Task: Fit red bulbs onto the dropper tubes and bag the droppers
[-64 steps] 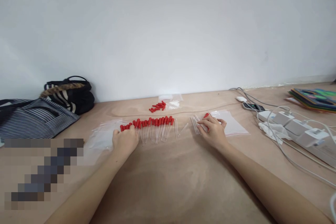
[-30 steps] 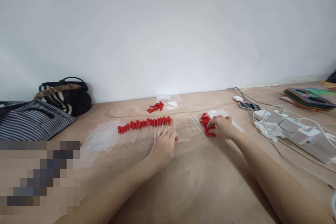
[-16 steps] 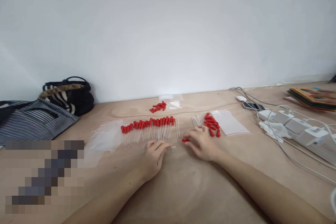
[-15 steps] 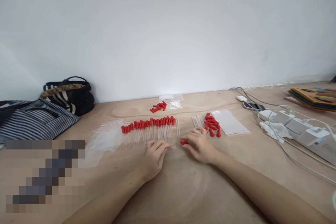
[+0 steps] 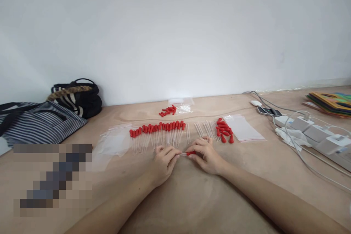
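Between finger and thumb, my left hand (image 5: 165, 162) pinches a clear glass tube (image 5: 183, 154) lying sideways. My right hand (image 5: 206, 155) grips a red rubber bulb (image 5: 191, 153), whose open end meets the tube's end. Behind my left hand lies a row of droppers with red bulbs (image 5: 156, 128), tubes toward me. Loose clear tubes (image 5: 204, 129) lie behind my right hand. Beside them is a pile of red bulbs (image 5: 223, 128). Farther back sits a smaller group of red pieces (image 5: 168, 110).
Clear plastic bags lie at left (image 5: 112, 142) and right (image 5: 244, 128). A power strip with white chargers (image 5: 315, 129) and cables is at the right. Striped bags (image 5: 44, 122) stand at the left, near a blurred patch. Coloured boards (image 5: 331, 104) lie far right.
The red bulb in my right hand and the tube in my left hand have come together, where there was a gap before. The view has shifted slightly.
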Demonstrator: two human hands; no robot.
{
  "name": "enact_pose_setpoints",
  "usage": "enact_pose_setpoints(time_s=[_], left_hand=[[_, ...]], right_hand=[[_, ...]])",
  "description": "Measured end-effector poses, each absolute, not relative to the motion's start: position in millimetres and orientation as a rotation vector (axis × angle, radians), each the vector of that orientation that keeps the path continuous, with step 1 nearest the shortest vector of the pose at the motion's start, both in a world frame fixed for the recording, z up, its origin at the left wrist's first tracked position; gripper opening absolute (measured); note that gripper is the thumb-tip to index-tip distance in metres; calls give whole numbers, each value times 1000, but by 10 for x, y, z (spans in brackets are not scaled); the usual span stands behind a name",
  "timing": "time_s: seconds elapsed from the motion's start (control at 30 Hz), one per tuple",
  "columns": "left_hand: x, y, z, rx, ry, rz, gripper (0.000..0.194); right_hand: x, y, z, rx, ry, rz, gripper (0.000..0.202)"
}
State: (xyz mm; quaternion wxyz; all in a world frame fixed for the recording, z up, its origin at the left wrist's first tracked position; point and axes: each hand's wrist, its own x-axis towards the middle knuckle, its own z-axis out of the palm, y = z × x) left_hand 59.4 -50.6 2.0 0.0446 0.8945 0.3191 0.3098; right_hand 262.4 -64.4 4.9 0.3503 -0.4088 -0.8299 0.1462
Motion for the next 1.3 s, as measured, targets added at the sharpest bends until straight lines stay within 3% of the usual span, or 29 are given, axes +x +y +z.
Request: enact_pose_setpoints(time_s=[0.57,1.07,1.3], left_hand=[[645,-565,-4,2752,974,1124,20],[670,-624,9,2771,1016,1086,22],[650,-603,-6,2760,971,1066,22]], right_hand=[[2629,-618,-44,-934,-2105,361,5],[2625,-643,-16,-958,-2109,272,9],[2647,-602,-13,-895,-2087,395,15]])
